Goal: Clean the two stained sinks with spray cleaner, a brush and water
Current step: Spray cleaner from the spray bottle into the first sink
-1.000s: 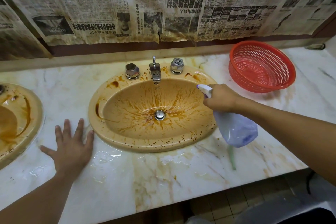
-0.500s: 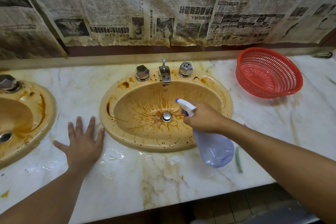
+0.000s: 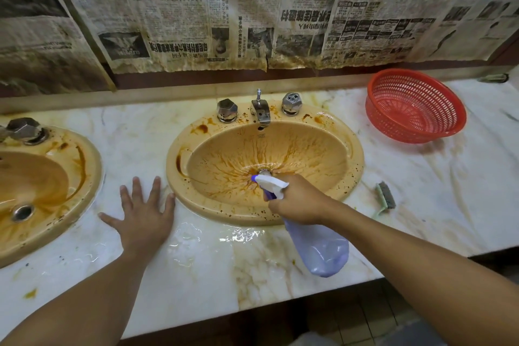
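Countertop [image 3: 196, 275] of stained marble carries a red basket [image 3: 415, 107] at right rear and a brush [image 3: 386, 198] lying just right of the centre sink [image 3: 356, 166]. A second stained sink [image 3: 84, 177] sits at left. The right hand [image 3: 297, 199] grips the spray bottle [image 3: 317, 250], its nozzle over the drain and partly hiding it. The left hand [image 3: 140, 219] lies flat, fingers spread, beside the rim. Since half a second ago the nozzle has neared the drain and the brush head has come into view.

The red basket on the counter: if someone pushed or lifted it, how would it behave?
The red basket looks like thin perforated plastic, so it is probably light and slightly flexible. Its rounded wall and the smooth marble counter suggest a push would slide or rock it.
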Demonstrator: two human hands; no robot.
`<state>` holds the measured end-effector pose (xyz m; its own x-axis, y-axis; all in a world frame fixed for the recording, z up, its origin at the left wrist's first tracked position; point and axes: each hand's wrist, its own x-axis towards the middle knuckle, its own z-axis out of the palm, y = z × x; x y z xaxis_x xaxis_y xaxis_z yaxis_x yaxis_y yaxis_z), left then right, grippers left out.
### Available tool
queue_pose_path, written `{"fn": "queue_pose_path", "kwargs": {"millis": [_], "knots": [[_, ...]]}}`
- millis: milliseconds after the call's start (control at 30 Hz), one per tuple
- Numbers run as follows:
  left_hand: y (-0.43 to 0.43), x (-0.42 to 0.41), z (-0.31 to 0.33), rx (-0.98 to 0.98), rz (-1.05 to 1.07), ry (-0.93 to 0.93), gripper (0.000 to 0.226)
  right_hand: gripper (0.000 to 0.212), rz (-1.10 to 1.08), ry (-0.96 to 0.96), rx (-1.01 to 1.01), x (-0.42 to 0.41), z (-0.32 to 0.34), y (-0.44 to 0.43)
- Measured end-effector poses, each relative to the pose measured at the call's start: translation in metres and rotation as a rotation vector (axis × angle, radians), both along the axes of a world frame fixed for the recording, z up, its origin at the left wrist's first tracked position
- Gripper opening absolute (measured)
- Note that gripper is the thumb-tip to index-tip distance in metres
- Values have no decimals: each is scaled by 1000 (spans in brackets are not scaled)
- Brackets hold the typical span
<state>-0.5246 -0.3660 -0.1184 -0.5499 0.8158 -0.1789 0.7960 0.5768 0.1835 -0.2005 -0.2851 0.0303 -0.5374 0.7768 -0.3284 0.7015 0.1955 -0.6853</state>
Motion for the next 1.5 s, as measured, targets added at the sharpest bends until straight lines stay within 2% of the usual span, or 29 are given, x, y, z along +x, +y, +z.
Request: {"fn": "queue_pose_path", "kwargs": {"millis": [67,233,367,467,567,700,833,967,1167,1267,1400,1500], "knots": [[0,-1,0,-2,-8,-1,69,36,-46,-4,-2,4,-2,-6],[-2,-4,2,10,-9,-49,70,17,-297,79,5,33,-15,-22],[2,-6,10,33,3,-87,67,24,-443,156,55,61,-19,-42],[11,-6,20,201,52,-204,54,26,-578,231,137,89,-18,-55],[14,17,37,413,11,-364,55,26,-728,292,223,120,-12,-61],[23,74,54,596,-152,-352,55,25,-878,353,326,164,-3,-55],[34,144,63,669,-357,-309,46,22,-959,389,429,206,9,-42],[36,217,63,652,-523,-307,49,21,-992,400,452,240,15,-30],[49,291,59,542,-575,-353,49,22,-918,422,318,260,17,-14],[55,319,64,514,-573,-370,51,12,-833,348,178,256,9,-5],[59,344,69,518,-574,-353,53,28,-713,220,65,247,1,6],[62,354,69,516,-553,-337,52,17,-611,181,31,253,0,13]]}}
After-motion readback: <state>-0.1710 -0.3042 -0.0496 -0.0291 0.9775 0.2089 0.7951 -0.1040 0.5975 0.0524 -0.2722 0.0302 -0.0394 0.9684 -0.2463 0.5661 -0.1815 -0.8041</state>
